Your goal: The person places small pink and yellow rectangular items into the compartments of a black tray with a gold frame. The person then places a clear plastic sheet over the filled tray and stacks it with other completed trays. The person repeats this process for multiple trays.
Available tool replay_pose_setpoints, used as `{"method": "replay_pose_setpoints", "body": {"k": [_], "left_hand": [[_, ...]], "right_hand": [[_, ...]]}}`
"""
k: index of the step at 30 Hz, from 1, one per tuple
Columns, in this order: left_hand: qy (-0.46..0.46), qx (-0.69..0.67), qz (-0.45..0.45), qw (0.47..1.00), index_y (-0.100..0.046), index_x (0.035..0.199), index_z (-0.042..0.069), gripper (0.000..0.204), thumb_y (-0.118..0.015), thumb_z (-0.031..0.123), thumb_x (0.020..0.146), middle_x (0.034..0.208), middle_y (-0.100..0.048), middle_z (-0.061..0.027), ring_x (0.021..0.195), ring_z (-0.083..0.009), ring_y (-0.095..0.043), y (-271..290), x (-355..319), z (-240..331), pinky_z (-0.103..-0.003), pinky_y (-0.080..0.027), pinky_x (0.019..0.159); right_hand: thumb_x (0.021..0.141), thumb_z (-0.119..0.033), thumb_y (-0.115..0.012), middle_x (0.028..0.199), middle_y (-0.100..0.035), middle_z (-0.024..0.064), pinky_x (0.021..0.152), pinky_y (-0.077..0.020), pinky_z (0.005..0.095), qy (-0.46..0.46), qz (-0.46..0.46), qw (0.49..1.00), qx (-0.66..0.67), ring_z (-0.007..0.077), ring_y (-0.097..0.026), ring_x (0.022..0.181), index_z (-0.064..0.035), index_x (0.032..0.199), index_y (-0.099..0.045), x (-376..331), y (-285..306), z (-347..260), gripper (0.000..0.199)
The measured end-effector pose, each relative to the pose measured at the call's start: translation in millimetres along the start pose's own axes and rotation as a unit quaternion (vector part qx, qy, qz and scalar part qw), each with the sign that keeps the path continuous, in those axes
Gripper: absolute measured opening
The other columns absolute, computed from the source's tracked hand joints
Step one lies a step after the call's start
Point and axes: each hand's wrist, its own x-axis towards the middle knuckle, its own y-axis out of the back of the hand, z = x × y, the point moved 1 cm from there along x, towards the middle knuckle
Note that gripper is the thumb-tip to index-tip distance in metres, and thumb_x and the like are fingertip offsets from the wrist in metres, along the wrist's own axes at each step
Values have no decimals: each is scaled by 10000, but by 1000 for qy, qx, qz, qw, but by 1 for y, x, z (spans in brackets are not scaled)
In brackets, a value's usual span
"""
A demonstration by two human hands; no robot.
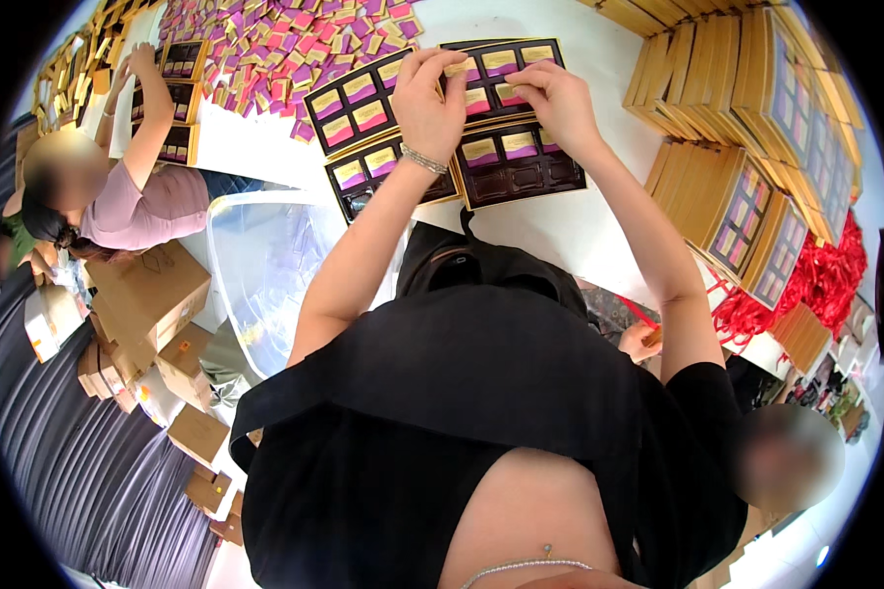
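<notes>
Several open boxes with dark brown compartment trays lie together on the white table: a far-left box (pixel 316 116), a far-right box (pixel 552 51), a near-left box (pixel 339 206) and a near-right box (pixel 521 188). Small wrapped squares in gold with pink or purple sit in many compartments. Over the far-right box, my left hand (pixel 430 103) pinches a wrapped square (pixel 457 69) at its left side. My right hand (pixel 560 106) has its fingertips closed on another square (pixel 508 95) in the same box. The near-right box has squares in its far row; its near row shows bare compartments.
Loose wrapped squares (pixel 304 49) cover the table's far left. Stacked gold-edged boxes (pixel 712 79) stand right, above red ribbon (pixel 835 285). A clear plastic bin (pixel 265 255) is left of me. A co-worker (pixel 147 201) works at far left; another person's hand (pixel 640 342) shows beside my right arm.
</notes>
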Motion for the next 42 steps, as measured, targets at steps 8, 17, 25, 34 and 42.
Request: {"method": "replay_pose_setpoints", "body": {"k": [8,17,25,34,42], "left_hand": [[-196,204,-308,908,-388,1441,101,692,-616,422,873,1488,-403,-60,1390,-222,-351,-2,-38,2,-583,-240,1112],[-211,279,-381,856,-372,1460,112,727,-566,510,883,1537,-335,-50,1428,-166,-289,-7,-34,-10,-620,-177,1126],[-96,225,-177,953,-523,1291,119,513,-698,240,823,1356,-519,-100,1237,-271,-518,68,60,-66,-589,-363,1019],[156,283,-124,938,-662,1136,125,438,-758,342,768,1167,-634,-110,1107,-320,-576,78,135,-325,-413,-485,932],[230,64,-59,969,-652,1171,82,309,-663,171,875,927,-700,-102,699,-230,-697,63,148,-310,-301,-577,662]], "right_hand": [[852,-175,-668,1307,-571,105,1018,-436,377,81,40,976,-197,273,-515,1244,-32,1206,-607,-33,15,-8,387],[858,-358,-630,1523,-354,57,1154,-186,524,81,-117,924,-354,202,-290,1427,-78,1440,-396,-44,17,-5,687],[872,-88,-627,1239,-620,111,925,-491,385,126,45,979,-151,316,-604,1115,-57,1201,-610,56,24,-45,330],[868,-56,-586,1071,-618,159,787,-507,456,193,-94,937,-275,349,-624,895,-4,1129,-607,300,-200,14,267],[870,-50,-594,1001,-675,147,802,-545,365,63,-154,976,-144,265,-670,907,26,1122,-635,298,-212,39,266]]}}
